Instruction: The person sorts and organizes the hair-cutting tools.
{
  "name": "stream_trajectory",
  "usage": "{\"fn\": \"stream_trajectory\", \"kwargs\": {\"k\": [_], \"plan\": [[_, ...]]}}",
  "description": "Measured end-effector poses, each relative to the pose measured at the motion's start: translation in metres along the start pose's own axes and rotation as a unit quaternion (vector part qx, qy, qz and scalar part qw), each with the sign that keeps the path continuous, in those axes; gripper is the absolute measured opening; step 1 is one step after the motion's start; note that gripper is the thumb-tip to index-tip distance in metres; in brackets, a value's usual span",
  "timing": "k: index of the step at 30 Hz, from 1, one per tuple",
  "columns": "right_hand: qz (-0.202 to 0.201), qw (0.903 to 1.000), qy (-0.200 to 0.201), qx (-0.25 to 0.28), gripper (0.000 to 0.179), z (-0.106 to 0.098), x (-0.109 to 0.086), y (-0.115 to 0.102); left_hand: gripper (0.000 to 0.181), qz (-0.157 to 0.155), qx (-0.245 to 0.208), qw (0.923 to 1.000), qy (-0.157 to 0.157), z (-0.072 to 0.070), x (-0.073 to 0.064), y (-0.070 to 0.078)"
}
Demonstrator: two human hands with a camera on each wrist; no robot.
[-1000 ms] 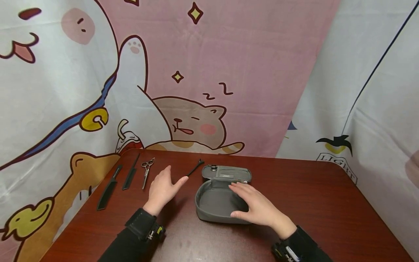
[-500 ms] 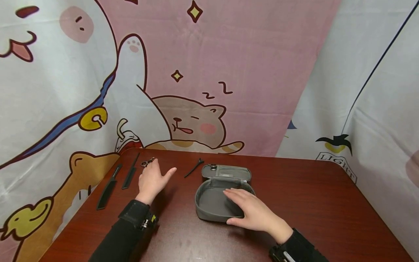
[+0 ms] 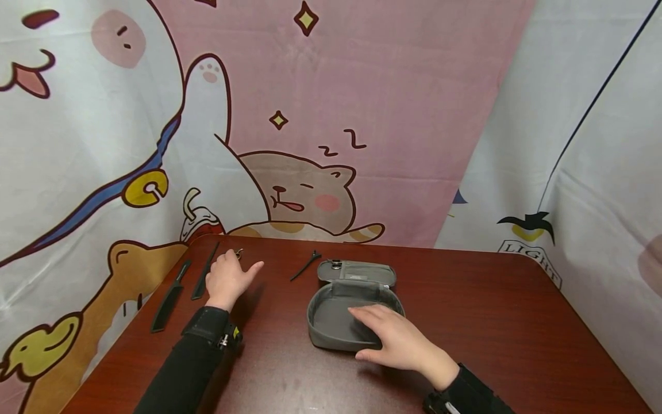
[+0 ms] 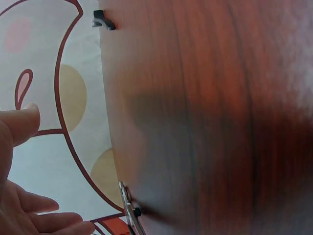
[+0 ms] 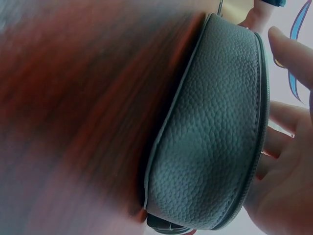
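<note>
In the head view my left hand (image 3: pixel 229 279) hovers at the table's left side, thumb spread and fingers extended. It covers most of a pair of silver scissors (image 3: pixel 238 253), whose finger ring shows beyond it. In the left wrist view the scissors (image 4: pixel 128 208) lie just beyond the fingers. Left of that hand are two dark comb-like tools with thin handles, a nearer one (image 3: pixel 168 305) and a farther one (image 3: pixel 201 280) partly hidden. My right hand (image 3: pixel 395 342) is held over the front right of an open grey zip case (image 3: pixel 336 339), thumb apart; its pebbled side wall (image 5: pixel 210 117) fills the right wrist view.
A black hair clip (image 3: pixel 306 265) lies between the left hand and the case. The case's lid (image 3: pixel 362 271) is folded back on the brown table (image 3: pixel 491 322). A printed cloth (image 3: pixel 403 115) hangs behind the table's far edge.
My left hand has moved left, from near the hair clip to over the scissors, covering them. My right hand has shifted slightly left and toward the near side over the case.
</note>
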State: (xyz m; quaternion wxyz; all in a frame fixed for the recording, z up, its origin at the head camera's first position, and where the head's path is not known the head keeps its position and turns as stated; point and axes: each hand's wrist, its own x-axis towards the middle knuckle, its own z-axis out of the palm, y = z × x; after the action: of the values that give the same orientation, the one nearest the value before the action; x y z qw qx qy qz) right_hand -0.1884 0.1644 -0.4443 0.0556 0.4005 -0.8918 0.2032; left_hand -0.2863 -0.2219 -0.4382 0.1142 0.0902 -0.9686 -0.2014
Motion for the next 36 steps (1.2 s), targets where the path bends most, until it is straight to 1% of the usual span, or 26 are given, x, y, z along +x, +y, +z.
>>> {"fn": "stream_trajectory", "kwargs": {"k": [5,9,14,18,21,25,28,32,36], "plan": [[0.016,0.9997,-0.018,0.003,0.07,0.0,0.001,-0.003,0.089,-0.013,0.006,0.9999,-0.008,0.002,0.004,-0.004],[0.015,0.9995,-0.027,-0.003,0.06,0.001,0.002,-0.005,0.086,-0.023,0.007,0.9996,-0.013,0.003,0.005,-0.009],[0.009,0.9995,-0.032,-0.002,0.043,0.001,0.003,-0.006,0.077,-0.032,0.007,0.9993,-0.015,0.005,0.008,-0.016],[-0.008,0.9995,-0.032,0.002,0.026,0.003,0.003,-0.006,0.068,-0.039,0.004,0.999,-0.019,0.006,0.011,-0.021],[-0.016,0.9991,-0.037,0.011,0.016,0.004,0.004,-0.005,0.06,-0.047,-0.002,0.9987,-0.019,0.005,0.013,-0.025],[-0.013,0.9986,-0.047,0.022,0.012,0.005,0.003,-0.004,0.053,-0.064,-0.006,0.9977,-0.022,0.005,0.014,-0.03],[-0.015,0.9986,-0.044,0.023,0.011,0.006,0.003,-0.004,0.052,-0.074,-0.005,0.9967,-0.033,0.006,0.015,-0.034],[-0.023,0.9989,-0.037,0.019,0.01,0.007,0.003,-0.005,0.05,-0.077,-0.005,0.9959,-0.048,0.005,0.016,-0.038],[-0.024,0.9989,-0.036,0.02,0.01,0.007,0.002,-0.005,0.044,-0.083,-0.005,0.9952,-0.053,0.003,0.017,-0.039]]}}
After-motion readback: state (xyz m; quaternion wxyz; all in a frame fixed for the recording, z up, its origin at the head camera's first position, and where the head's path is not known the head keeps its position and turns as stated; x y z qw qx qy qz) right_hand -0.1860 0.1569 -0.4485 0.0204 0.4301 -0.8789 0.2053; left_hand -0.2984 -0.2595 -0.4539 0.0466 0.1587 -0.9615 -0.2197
